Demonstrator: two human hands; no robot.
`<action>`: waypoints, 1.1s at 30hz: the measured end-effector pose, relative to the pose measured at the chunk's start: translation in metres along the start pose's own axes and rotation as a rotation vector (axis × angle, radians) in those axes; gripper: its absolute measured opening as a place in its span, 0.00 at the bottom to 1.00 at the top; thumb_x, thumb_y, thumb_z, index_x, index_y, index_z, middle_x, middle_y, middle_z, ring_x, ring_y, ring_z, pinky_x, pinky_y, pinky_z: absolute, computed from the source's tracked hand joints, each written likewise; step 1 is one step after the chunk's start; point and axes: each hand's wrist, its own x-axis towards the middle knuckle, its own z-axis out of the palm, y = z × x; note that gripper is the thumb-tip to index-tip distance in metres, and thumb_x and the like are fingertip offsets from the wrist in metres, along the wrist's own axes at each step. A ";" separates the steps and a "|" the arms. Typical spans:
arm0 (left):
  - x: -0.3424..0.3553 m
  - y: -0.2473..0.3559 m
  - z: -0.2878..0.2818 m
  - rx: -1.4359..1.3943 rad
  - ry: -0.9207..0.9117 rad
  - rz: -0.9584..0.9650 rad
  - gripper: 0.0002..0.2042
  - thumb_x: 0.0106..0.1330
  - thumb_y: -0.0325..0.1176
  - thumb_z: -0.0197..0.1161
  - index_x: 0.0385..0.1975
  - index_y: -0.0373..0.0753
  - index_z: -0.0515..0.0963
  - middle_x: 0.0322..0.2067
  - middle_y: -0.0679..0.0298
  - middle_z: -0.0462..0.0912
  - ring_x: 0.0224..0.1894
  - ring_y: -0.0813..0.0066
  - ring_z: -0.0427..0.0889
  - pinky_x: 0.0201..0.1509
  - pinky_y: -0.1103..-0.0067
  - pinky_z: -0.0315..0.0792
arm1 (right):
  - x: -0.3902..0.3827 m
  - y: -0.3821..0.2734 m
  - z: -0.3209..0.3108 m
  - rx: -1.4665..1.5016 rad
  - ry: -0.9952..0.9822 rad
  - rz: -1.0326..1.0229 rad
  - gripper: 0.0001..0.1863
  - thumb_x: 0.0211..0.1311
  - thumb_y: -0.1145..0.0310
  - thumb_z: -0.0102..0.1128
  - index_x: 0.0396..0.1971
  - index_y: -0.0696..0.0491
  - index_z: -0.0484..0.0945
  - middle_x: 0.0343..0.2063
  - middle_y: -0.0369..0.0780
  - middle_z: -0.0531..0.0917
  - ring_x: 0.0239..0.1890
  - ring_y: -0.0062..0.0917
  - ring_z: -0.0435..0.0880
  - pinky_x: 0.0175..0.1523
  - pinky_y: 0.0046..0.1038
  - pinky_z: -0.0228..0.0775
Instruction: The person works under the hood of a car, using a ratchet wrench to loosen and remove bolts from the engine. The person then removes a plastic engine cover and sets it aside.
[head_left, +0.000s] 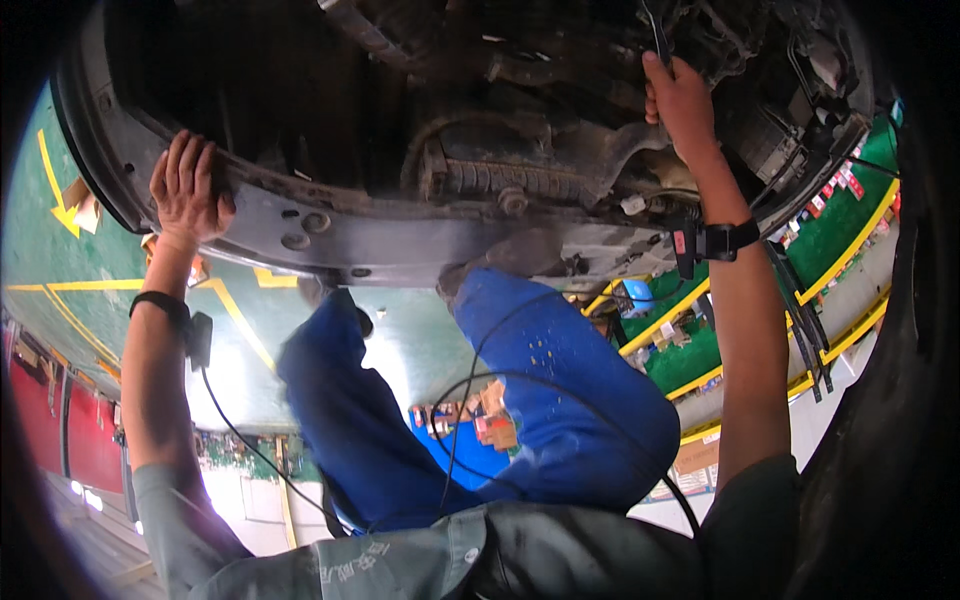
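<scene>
The dark underside of a car spans the upper part of the view. Along its edge runs a long grey bumper panel (390,235) with round holes. My left hand (188,190) lies against the panel's left part, fingers stretched over its inner edge and thumb apart. On the right, my right hand (682,105) is closed around the slim metal handle of a wrench (657,30). The far end of the wrench reaches up among dark parts, so its head cannot be made out. A ribbed, dirty metal part (515,178) sits between my hands, beside a curved duct (640,145).
Black cables (465,385) run from my wristbands across my blue trousers. Yellow-edged shelving (700,375) with boxes and parts stands at the right. Green floor (430,330) with yellow lines shows below the car. Cardboard boxes (493,420) lie beyond my legs.
</scene>
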 end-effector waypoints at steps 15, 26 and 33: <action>0.019 -0.014 -0.031 0.037 -0.339 0.227 0.37 0.54 0.49 0.59 0.63 0.33 0.68 0.64 0.49 0.70 0.72 0.51 0.64 0.74 0.54 0.47 | -0.006 0.001 0.005 0.109 0.013 -0.081 0.15 0.75 0.56 0.60 0.41 0.54 0.81 0.16 0.35 0.75 0.17 0.21 0.72 0.25 0.34 0.63; 0.276 0.074 -0.117 -0.244 -0.441 0.212 0.19 0.61 0.29 0.62 0.51 0.31 0.72 0.46 0.47 0.74 0.50 0.44 0.75 0.56 0.57 0.71 | -0.019 0.012 0.006 -0.105 0.148 -0.322 0.28 0.70 0.61 0.60 0.67 0.55 0.73 0.21 0.40 0.80 0.21 0.31 0.80 0.27 0.41 0.70; 0.361 0.171 -0.117 -0.427 -0.390 0.313 0.16 0.71 0.35 0.63 0.54 0.35 0.74 0.50 0.52 0.78 0.55 0.50 0.80 0.59 0.61 0.76 | -0.020 0.024 0.010 -0.200 0.199 -0.349 0.31 0.72 0.61 0.58 0.71 0.55 0.68 0.32 0.46 0.86 0.29 0.40 0.85 0.30 0.45 0.76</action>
